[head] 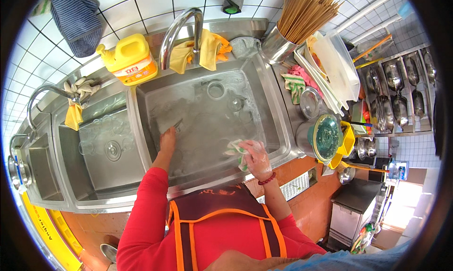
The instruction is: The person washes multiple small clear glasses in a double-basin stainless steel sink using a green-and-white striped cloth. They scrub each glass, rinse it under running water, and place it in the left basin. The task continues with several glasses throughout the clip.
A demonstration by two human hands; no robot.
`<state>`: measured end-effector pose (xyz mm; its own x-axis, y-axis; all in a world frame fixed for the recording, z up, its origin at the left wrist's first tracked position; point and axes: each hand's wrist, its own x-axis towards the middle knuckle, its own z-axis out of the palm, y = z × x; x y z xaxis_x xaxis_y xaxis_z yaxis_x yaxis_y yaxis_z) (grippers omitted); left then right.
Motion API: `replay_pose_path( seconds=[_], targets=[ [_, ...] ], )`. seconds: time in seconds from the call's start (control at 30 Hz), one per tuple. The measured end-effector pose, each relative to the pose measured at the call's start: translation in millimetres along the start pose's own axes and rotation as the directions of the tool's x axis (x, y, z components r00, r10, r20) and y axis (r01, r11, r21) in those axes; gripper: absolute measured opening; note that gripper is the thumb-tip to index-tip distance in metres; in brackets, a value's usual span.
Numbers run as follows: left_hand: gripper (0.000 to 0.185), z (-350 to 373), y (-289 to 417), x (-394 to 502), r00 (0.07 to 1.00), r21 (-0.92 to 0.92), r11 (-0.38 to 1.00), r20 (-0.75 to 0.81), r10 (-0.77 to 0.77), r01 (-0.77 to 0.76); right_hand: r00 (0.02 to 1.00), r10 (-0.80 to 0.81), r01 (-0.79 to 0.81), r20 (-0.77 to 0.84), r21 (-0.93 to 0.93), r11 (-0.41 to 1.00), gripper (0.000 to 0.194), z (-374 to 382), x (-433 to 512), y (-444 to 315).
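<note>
My left hand (pixel 167 142) dips at its fingers into the cloudy water of the large stainless steel sink (pixel 283 129), beside a dark, thin thing under the surface that I cannot name. Whether the fingers hold it cannot be told. Over the right part of the same sink, my right hand (pixel 255 157), wet with suds, grips a white and green cloth (pixel 235 149). Round glass-like vessels (pixel 236 104) lie in the water near the far right corner, with foam around them. A red bead bracelet is on my right wrist.
Left of me, clear glasses (pixel 106 129) lie in a second sink basin (pixel 65 157). Behind stand a yellow detergent jug (pixel 132 60) and a curved faucet (pixel 164 41) with yellow gloves (pixel 208 49). At right are a metal container of wooden chopsticks (pixel 279 46), plastic trays (pixel 336 69) and a steel pot (pixel 304 138).
</note>
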<state>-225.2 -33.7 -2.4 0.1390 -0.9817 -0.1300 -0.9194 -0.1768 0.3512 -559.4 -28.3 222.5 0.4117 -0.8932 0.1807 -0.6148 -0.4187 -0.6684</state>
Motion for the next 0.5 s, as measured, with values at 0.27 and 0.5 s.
replay_pose_path(
  seconds=[0.27,0.5],
  targets=[
    [0.009,37.1,-10.4,2.1,0.997,0.413,0.907,0.020,0.078,-0.080,0.996,0.078,-0.076,0.048,-0.043,0.996,0.036,2.7,16.2,9.3],
    [0.015,39.3,6.8,9.4,0.987,0.392,0.918,0.160,-0.004,-0.060,0.985,0.140,-0.138,0.098,-0.028,0.990,0.035,11.7,27.6,8.0]
  ],
)
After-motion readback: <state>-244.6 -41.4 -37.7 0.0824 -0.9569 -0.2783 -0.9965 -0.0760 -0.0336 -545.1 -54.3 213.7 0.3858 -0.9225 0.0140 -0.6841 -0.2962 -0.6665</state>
